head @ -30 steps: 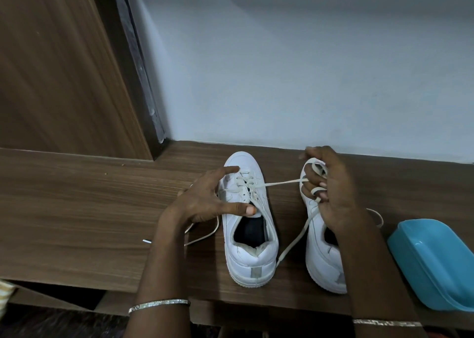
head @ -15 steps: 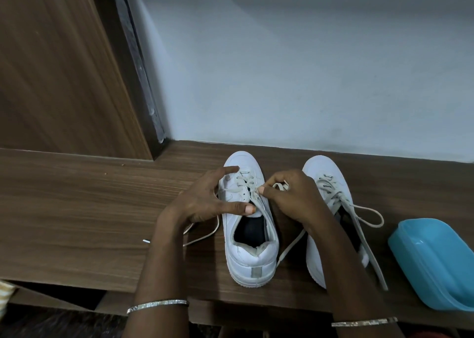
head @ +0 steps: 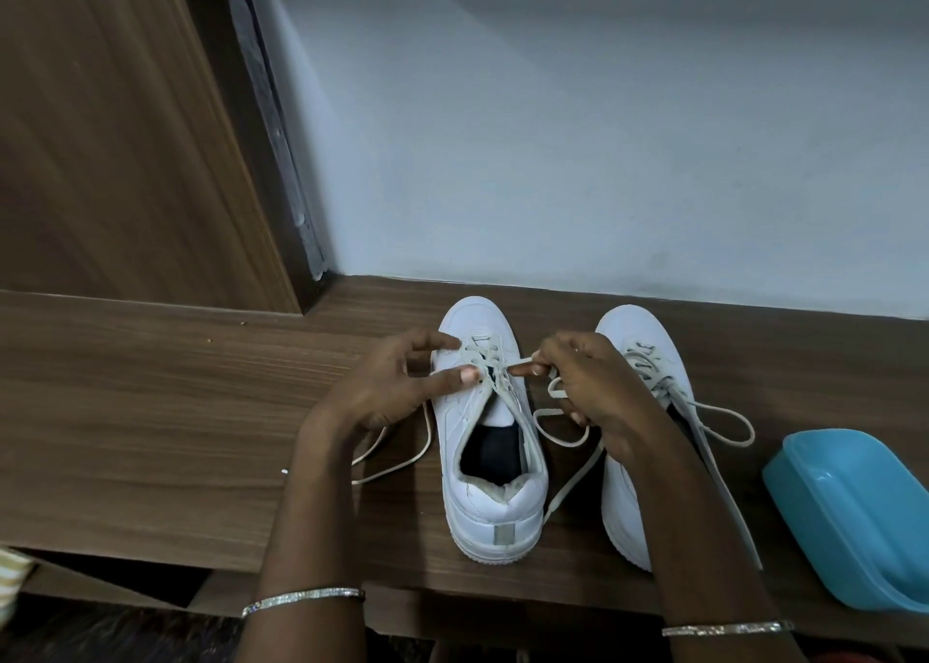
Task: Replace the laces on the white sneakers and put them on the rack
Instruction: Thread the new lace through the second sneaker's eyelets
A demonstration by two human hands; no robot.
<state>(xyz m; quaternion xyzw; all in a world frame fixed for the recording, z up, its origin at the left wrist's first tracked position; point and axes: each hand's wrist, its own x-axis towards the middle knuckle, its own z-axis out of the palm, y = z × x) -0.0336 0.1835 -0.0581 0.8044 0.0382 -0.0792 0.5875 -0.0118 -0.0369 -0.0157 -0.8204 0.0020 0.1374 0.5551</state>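
Observation:
Two white sneakers stand side by side on a wooden shelf (head: 151, 411), toes toward the wall. My left hand (head: 397, 386) holds the left sneaker (head: 490, 461) at its lacing, thumb and fingers on the upper. My right hand (head: 578, 386) pinches the off-white lace (head: 523, 360) of that sneaker just right of its eyelets. Loose lace ends trail on both sides of it. The right sneaker (head: 638, 340) is laced, partly hidden by my right forearm, with a lace loop lying to its right.
A blue plastic container (head: 854, 516) lies at the right edge of the shelf. A pale wall rises behind the shoes and a wooden panel (head: 100, 134) stands at the left. The shelf's front edge runs just below the sneakers' heels.
My right hand came back from over the right sneaker to the left sneaker's lacing and now pinches the lace there. My left hand stayed on the left sneaker.

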